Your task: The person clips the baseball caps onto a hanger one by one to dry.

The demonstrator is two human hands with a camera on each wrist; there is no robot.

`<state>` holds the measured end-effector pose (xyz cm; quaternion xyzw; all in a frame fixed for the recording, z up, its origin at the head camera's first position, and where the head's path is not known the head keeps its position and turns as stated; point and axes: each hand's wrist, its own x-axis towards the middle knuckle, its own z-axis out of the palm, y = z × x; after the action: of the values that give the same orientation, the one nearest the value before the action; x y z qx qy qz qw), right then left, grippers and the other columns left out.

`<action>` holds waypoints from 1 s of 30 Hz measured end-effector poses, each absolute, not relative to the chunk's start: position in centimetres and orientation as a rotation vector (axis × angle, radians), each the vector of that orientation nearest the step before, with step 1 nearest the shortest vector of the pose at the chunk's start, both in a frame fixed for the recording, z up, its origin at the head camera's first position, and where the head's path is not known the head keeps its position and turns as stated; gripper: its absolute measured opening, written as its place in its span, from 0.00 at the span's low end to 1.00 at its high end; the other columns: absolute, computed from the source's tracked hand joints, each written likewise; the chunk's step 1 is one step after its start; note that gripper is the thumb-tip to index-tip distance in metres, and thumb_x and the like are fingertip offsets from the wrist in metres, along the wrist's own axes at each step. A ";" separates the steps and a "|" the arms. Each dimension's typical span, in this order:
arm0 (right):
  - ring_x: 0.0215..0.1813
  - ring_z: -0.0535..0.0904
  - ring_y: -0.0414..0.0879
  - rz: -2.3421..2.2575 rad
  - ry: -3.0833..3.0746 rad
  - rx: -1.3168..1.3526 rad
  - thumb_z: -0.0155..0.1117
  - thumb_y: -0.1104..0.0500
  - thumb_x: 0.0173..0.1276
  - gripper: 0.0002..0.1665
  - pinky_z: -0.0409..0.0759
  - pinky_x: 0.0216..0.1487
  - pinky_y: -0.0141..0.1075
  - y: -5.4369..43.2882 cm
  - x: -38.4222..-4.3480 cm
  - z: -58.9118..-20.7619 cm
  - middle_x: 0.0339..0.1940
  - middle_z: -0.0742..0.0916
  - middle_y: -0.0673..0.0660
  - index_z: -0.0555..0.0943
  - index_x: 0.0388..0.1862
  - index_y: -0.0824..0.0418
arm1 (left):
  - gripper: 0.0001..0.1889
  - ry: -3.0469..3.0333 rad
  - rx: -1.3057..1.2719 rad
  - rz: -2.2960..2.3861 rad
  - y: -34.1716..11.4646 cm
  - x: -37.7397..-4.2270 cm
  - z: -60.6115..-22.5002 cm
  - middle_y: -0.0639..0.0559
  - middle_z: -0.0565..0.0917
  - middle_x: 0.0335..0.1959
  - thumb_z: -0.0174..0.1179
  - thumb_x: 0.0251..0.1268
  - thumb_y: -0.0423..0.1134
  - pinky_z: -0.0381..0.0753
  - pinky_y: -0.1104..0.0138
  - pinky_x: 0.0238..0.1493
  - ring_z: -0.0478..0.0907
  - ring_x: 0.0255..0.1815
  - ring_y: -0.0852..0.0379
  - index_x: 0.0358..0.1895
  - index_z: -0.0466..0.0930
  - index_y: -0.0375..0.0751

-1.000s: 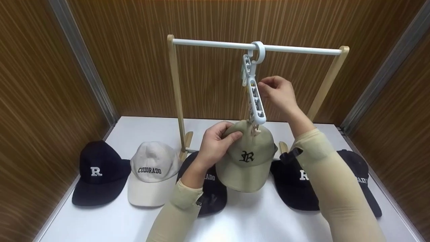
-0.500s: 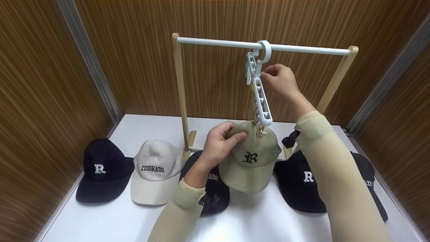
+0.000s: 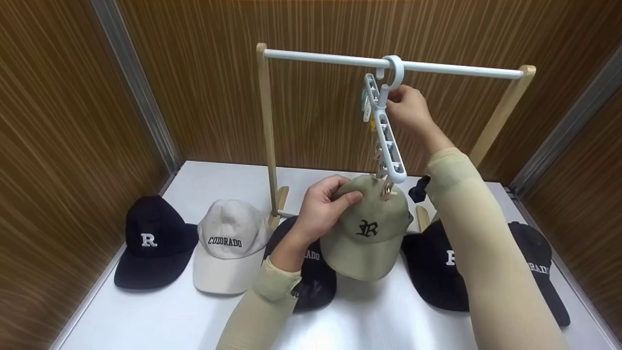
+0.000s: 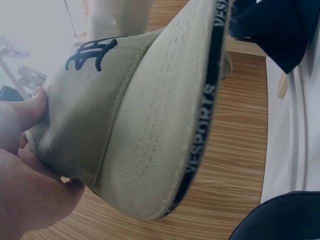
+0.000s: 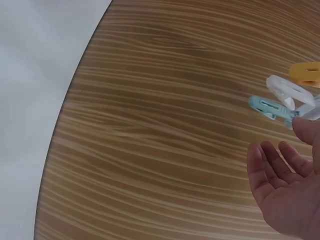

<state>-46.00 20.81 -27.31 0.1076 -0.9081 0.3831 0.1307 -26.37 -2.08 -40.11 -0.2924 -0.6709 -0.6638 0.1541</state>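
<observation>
My left hand (image 3: pixel 321 206) pinches the crown of a khaki baseball cap (image 3: pixel 371 243) between thumb and fingers. The cap hangs upright, with a black embroidered letter in front and dark lettered edging (image 4: pixel 202 130) under its brim. A metal-looking clip (image 3: pixel 388 188) on the near end of a pale clip hanger (image 3: pixel 388 141) overlaps the crown. Behind the hanger's stem is my right hand (image 3: pixel 409 108), partly hidden. In the right wrist view its fingers curl loosely with nothing between them, the thumb beside a teal clothespin (image 5: pixel 270 106). White (image 5: pixel 287 90) and orange (image 5: pixel 306 74) clothespins are close by.
The hanger hooks over the white rail (image 3: pixel 320 58) of a wooden-legged rack. Along the white table (image 3: pixel 160 321) lie a navy R cap (image 3: pixel 155 248), a cream COLORADO cap (image 3: pixel 228 243) and several dark caps, partly hidden by the arms. Wood-grain walls (image 3: pixel 214 97) enclose the table.
My right hand has moved up and farther back along the hanger, behind its stem. The left hand keeps its pinch on the cap. The head view has shifted slightly.
</observation>
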 end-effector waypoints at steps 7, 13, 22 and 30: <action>0.62 0.81 0.56 1.135 -2.648 0.344 0.59 0.52 0.82 0.29 0.78 0.67 0.49 21.2 -46.4 -27.8 0.63 0.87 0.69 0.82 0.70 0.71 | 0.08 -1.919 -0.852 -1.948 -1.5 -26.4 -40.2 0.54 0.88 0.37 0.74 0.73 0.31 0.82 0.66 0.46 0.81 0.41 0.61 0.45 0.87 0.28; 0.59 0.80 0.52 1.182 -2.655 0.355 0.60 0.53 0.81 0.28 0.79 0.62 0.43 21.3 -46.4 -27.8 0.61 0.88 0.66 0.82 0.70 0.70 | 0.08 -1.919 -0.842 -1.946 -1.4 -26.4 -40.3 0.55 0.87 0.37 0.75 0.73 0.31 0.81 0.65 0.46 0.81 0.40 0.62 0.45 0.87 0.29; 0.49 0.78 0.49 1.191 -2.634 0.409 0.62 0.60 0.77 0.19 0.76 0.51 0.38 20.5 -46.3 -27.9 0.49 0.88 0.62 0.85 0.59 0.69 | 0.08 -1.929 -0.848 -1.950 -1.8 -26.3 -40.5 0.52 0.88 0.38 0.74 0.74 0.31 0.81 0.65 0.46 0.81 0.41 0.60 0.45 0.87 0.30; 0.45 0.75 0.48 1.284 -2.628 0.495 0.61 0.65 0.71 0.09 0.74 0.46 0.39 20.1 -46.3 -28.3 0.40 0.82 0.54 0.82 0.48 0.63 | 0.08 -1.959 -0.837 -1.935 -2.0 -26.4 -40.6 0.53 0.88 0.38 0.74 0.75 0.33 0.81 0.65 0.45 0.81 0.41 0.61 0.46 0.87 0.31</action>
<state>-46.25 20.06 -28.30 0.1663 -0.8824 0.4313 0.0873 -26.37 -2.03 -40.56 -0.2884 -0.6748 -0.6665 0.1313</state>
